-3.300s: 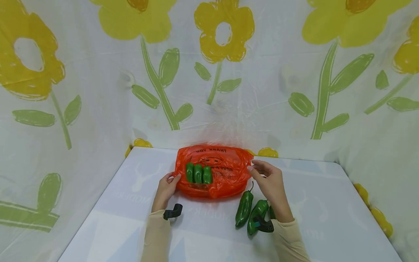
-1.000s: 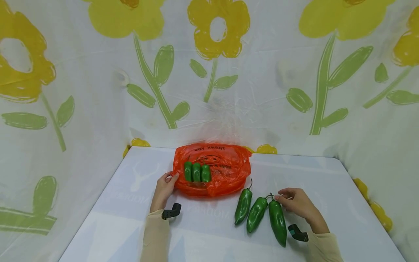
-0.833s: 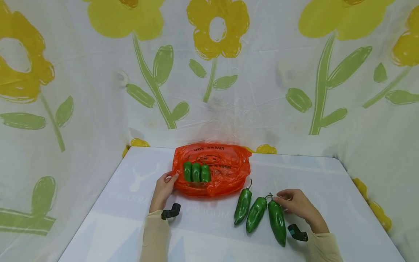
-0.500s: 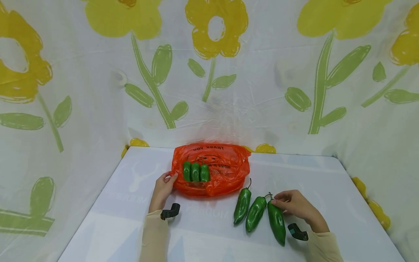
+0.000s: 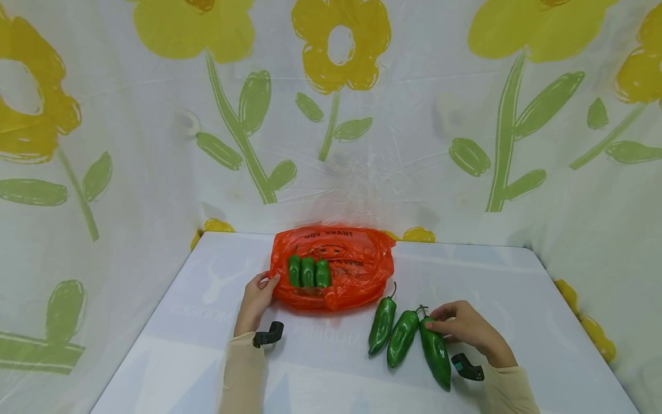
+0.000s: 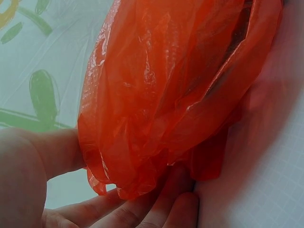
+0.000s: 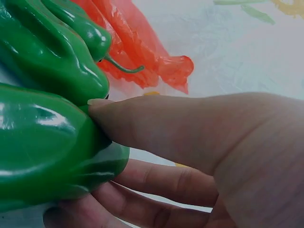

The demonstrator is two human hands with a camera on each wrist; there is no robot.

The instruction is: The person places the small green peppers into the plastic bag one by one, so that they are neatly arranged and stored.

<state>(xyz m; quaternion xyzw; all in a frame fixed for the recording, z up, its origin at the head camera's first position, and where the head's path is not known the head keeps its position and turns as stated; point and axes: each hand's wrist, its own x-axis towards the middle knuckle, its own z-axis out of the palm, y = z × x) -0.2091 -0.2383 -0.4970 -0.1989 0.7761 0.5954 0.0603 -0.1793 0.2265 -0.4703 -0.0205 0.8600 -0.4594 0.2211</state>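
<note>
A red-orange plastic bag (image 5: 362, 276) with dark printing lies on the table, its mouth toward me. Inside its left part, three green peppers (image 5: 308, 272) stand side by side. My left hand (image 5: 257, 298) pinches the bag's left edge; in the left wrist view the thumb presses the crumpled plastic (image 6: 142, 95) against the fingers. My right hand (image 5: 468, 326) holds the rightmost loose green pepper (image 5: 437, 359) near its stem end, thumb on one side and fingers round the other in the right wrist view. Two more glossy green peppers (image 5: 381, 326) lie just left of it.
The pale table (image 5: 320, 379) carries a faint pattern of deer heads and letters. Behind and at both sides hangs a white curtain (image 5: 393, 172) printed with yellow flowers. Each wrist bears a black camera mount (image 5: 269, 334).
My right hand has left the bag's right edge, come down to the rightmost pepper and taken hold of its stem end. The left hand has stayed at the bag's left edge.
</note>
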